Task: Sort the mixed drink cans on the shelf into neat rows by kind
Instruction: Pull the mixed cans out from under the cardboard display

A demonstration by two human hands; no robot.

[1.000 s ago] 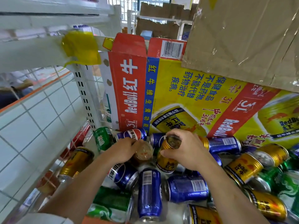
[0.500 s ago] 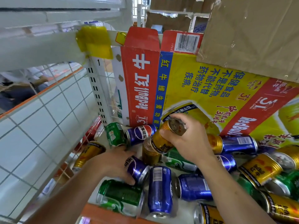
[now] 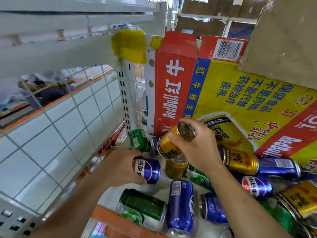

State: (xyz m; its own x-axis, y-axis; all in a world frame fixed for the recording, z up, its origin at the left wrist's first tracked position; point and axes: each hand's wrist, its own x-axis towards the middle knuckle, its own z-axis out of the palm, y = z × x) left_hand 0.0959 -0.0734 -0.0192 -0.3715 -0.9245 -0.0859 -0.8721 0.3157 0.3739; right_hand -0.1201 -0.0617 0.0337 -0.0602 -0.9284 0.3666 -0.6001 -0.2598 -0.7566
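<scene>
Drink cans are seen lying mixed on the shelf, across the lower centre and lower right of the frame. They are judged stiff, smooth and rather slippery; whether they are full and heavy cannot be told. Each is best taken round the middle of its wall. At centre frame a tilted gold can is gripped near its end by the right hand, just above an upright gold can. A blue can is clasped by the left hand, fingers curled round it.
</scene>
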